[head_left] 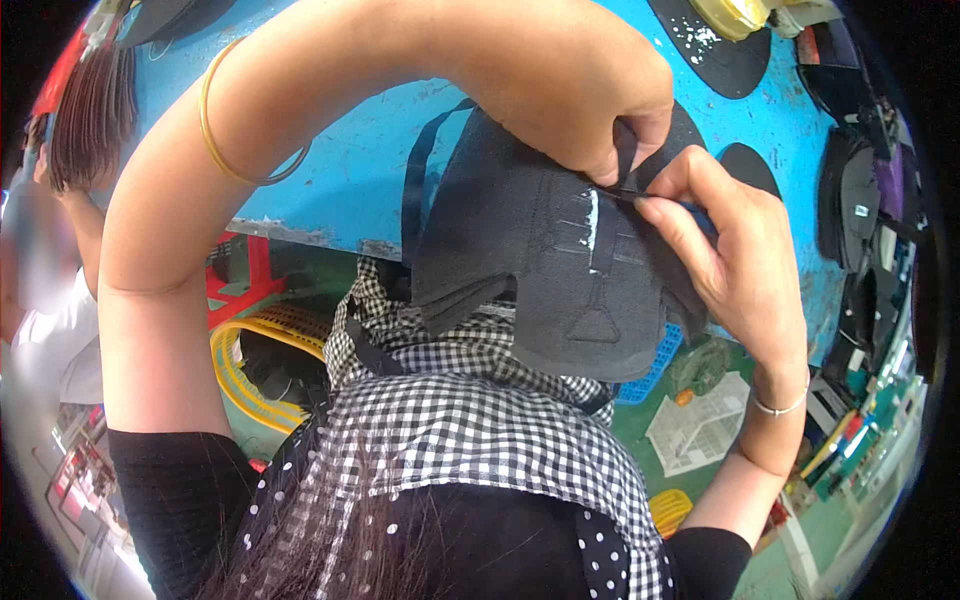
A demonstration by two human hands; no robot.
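At the far left, well away from both hands, is another person in white (70, 345), with a stack of dark flat pieces (92, 115) just above that person's forearm. Nearer in, below the arch of the left arm and its gold bangle (210, 125), a yellow basket (226, 372) sits on the floor with dark stuff inside, a red stool (260, 265) just behind it. The blue table (370, 135) stretches out under the left arm, and a checked apron (490, 440) covers the lap, nearer the body than either hand. The black cloth piece (480, 215) lies right below the left hand (590, 105), partly over the table edge — a white streak (594, 230) runs down it just under the fingertips. The left hand bends down from above, its thumb and fingers pinched around a narrow black strip (628, 193). Below the right hand are a blue basket (655, 368) and a sheet of newspaper (697, 430); beyond both hands lies a dark pad (715, 55) with white specks. The right hand (742, 240) nips the same strip between thumb and forefinger — its tips almost meeting the left ones. Farther right of it, dark pieces (855, 205) are heaped along the table's edge.
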